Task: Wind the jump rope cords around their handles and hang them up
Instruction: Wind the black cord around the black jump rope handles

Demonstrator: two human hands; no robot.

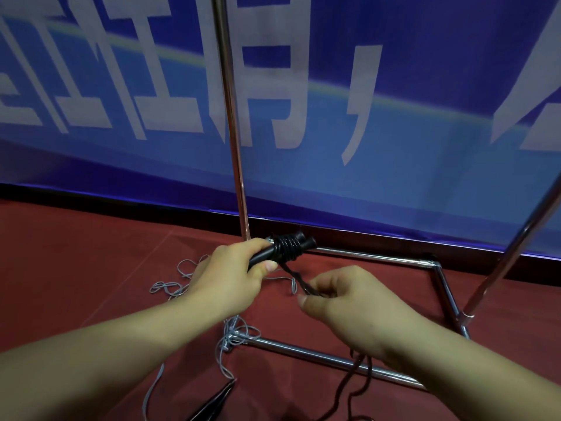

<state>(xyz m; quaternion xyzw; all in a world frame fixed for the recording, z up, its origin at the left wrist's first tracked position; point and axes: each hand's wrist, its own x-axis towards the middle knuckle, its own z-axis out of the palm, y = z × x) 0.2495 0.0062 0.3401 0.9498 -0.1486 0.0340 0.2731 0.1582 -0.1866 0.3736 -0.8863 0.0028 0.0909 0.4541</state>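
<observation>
Pair of black cylindrical jump rope handles (283,250) held side by side just above centre frame, bound together by several tight turns of dark twisted cord (296,276). Cord coils sitting close together around the middle of the handles, rounded handle ends poking out toward the upper right. Free run of the same cord slanting down and right from the coils into the right hand, then trailing out below the wrist toward the lower right and down onto the red carpeted floor (91,268).

Left hand (230,279), centre frame, curled round the lower end of the handles, thumb pressed along the near side, fingers wrapped over the top. Right hand (343,302), just right of centre and slightly lower, pinching the cord between thumb and curled fingers, cord taut between the two hands.

Thin grey cord (226,338) lying in loose tangled loops on the floor under and left of the left hand, running down to the lower-left centre beside a black tapered handle (212,404) at the bottom edge. Chrome tubular rack frame (303,350) with base bars on the floor behind and below the hands, upright pole rising through the upper centre. Blue banner with large white characters (334,86) filling the upper half.
</observation>
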